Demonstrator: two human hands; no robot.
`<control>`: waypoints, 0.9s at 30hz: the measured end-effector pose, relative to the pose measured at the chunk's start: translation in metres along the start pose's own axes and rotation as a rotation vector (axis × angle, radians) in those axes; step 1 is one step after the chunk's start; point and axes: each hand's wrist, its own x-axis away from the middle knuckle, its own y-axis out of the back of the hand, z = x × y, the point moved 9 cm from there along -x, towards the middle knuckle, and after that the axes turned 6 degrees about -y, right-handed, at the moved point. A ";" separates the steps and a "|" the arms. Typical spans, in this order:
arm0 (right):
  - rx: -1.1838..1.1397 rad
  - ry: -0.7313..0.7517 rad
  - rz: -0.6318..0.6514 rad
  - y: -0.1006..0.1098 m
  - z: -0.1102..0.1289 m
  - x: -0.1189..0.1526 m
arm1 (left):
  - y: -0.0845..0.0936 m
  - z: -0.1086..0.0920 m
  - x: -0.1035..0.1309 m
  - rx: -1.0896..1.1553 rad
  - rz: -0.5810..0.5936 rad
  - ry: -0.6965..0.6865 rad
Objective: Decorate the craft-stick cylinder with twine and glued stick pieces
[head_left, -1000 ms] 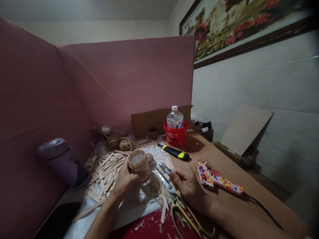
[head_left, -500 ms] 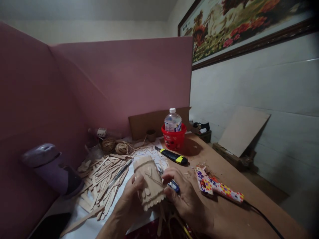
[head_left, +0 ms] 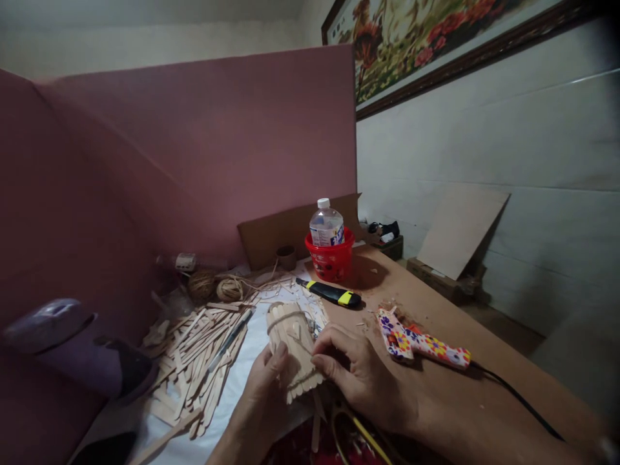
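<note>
Holding cup point(head_left: 297, 355) in left grip point(head_left: 264, 380) | touching its edge with narrow right grip point(head_left: 357, 369), can't tell if pinching | tilted, stick-clad, twine-banded

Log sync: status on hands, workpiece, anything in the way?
Left hand holding craft-stick cylinder, tilted. Right hand at its edge. Twine band across upper end. Gold-handled shears close by, partly hidden.

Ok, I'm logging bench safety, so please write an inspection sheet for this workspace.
Surface: brown tabletop, partly covered by a white sheet.
Workpiece: stick-covered cylinder, twine near one end.
Clutter: loose sticks heaped left; utility knife and glue gun farther right; shears partly hidden.
Hands: left hand holds the cylinder; right hand is at its side, grip unclear.
Cables: black cord running from the glue gun.
Surroundings: pink partition, framed picture on wall.
</note>
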 end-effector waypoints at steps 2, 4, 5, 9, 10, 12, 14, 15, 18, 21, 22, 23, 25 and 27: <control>-0.005 0.006 -0.002 0.000 0.000 0.000 | -0.004 -0.002 0.002 -0.022 0.014 -0.009; -0.007 0.008 -0.006 0.002 0.001 0.000 | -0.004 -0.006 0.006 -0.054 -0.031 -0.011; -0.003 0.013 -0.011 0.004 0.002 0.000 | -0.003 -0.009 0.008 -0.075 -0.066 -0.011; 0.035 0.086 -0.035 0.011 0.012 -0.001 | -0.006 -0.020 0.012 -0.105 -0.117 -0.041; 0.046 0.112 -0.043 0.013 0.015 0.000 | -0.007 -0.022 0.012 -0.111 -0.121 -0.051; 0.069 0.164 -0.071 0.016 0.020 0.001 | -0.007 -0.023 0.011 -0.128 -0.137 -0.064; 0.100 0.197 -0.096 0.017 0.023 0.003 | -0.007 -0.024 0.012 -0.158 -0.150 -0.069; 0.116 0.208 -0.103 0.017 0.024 0.004 | -0.007 -0.024 0.012 -0.169 -0.150 -0.070; 0.170 0.256 -0.102 0.015 0.026 0.005 | -0.010 -0.022 0.014 -0.196 -0.131 -0.054; 0.231 0.324 -0.103 0.013 0.030 0.007 | -0.013 -0.023 0.015 -0.214 -0.102 -0.052; 0.245 0.342 -0.102 0.013 0.031 0.007 | -0.013 -0.023 0.015 -0.217 -0.093 -0.058; 0.252 0.357 -0.097 0.013 0.032 0.008 | -0.014 -0.024 0.015 -0.219 -0.081 -0.063; 0.254 0.386 -0.076 0.012 0.034 0.010 | -0.014 -0.024 0.015 -0.225 -0.070 -0.069; 0.274 0.414 -0.056 0.011 0.036 0.012 | -0.015 -0.022 0.015 -0.223 -0.061 -0.066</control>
